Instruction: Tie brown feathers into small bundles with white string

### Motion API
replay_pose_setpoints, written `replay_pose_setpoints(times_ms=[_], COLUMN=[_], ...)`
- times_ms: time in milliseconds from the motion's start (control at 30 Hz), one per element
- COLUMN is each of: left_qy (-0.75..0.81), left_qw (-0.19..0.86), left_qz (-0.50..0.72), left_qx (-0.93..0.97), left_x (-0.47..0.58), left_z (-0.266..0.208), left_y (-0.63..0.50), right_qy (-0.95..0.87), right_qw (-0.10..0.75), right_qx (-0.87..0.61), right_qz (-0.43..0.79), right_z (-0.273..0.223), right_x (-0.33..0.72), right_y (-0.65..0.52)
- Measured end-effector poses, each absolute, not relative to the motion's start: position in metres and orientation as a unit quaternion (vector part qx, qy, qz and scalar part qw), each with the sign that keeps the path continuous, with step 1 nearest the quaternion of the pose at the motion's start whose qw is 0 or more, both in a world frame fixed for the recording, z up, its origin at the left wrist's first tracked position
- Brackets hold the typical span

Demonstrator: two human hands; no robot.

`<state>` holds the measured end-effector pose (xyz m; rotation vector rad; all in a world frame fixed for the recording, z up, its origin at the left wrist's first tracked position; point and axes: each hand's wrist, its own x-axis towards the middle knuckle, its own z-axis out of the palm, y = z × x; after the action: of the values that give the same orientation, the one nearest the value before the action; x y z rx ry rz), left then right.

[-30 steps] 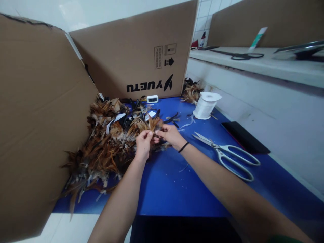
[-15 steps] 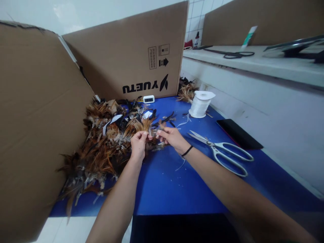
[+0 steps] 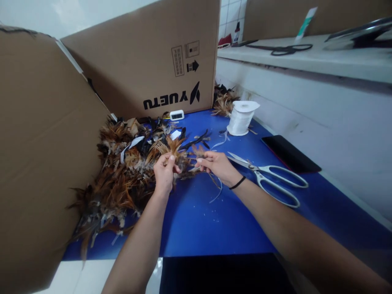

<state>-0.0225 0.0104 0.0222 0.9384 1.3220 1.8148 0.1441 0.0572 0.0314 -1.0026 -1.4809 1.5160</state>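
While both hands are over the middle of the bench [image 3: 190, 232], level with each other and a little apart, each has its thumb and fingers closed on feathers. Pinched in the left hand [image 3: 165, 168] is a tawny feather bunch [image 3: 174, 146], its long axis running away from the person, tips fanned toward the bench's far edge. Gripped by the right hand [image 3: 218, 166] is a small feather tuft [image 3: 198, 151], which lies just to the right of that bunch and also points roughly at the far edge (whether a strand joins the two, I cannot tell). Nearer the left hand, the feather pile [image 3: 119, 179] spreads toward the bench's left edge and near left corner. Closer to the right hand are the scissors [image 3: 252, 168], slanting from tips near its wrist toward the bench's right edge, and beyond them the white spool [image 3: 243, 119].
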Motion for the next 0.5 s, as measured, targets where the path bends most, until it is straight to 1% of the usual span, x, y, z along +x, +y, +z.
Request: replay_pose_setpoints(times_ms=[167, 267, 500], left_qy=[0.49, 0.484, 0.495], left_qw=[0.435, 0.467, 0.464], left_qz=[0.647, 0.617, 0.601], left_qx=[0.39, 0.408, 0.422], left_x=[-0.016, -0.0132, -0.0114], left_z=[0.0263, 0.0234, 0.0183], left_y=[0.0065, 0.0046, 0.004], right_qy=[-0.612, -0.627, -0.651], right_qw=[0.373, 0.36, 0.344], right_qx=[-0.371, -0.359, -0.333], right_qz=[0.591, 0.591, 0.589], right_z=[0.0291, 0.0273, 0.0213], right_x=[0.1429, 0.1405, 0.1372], right_y=[0.0559, 0.0527, 0.0489])
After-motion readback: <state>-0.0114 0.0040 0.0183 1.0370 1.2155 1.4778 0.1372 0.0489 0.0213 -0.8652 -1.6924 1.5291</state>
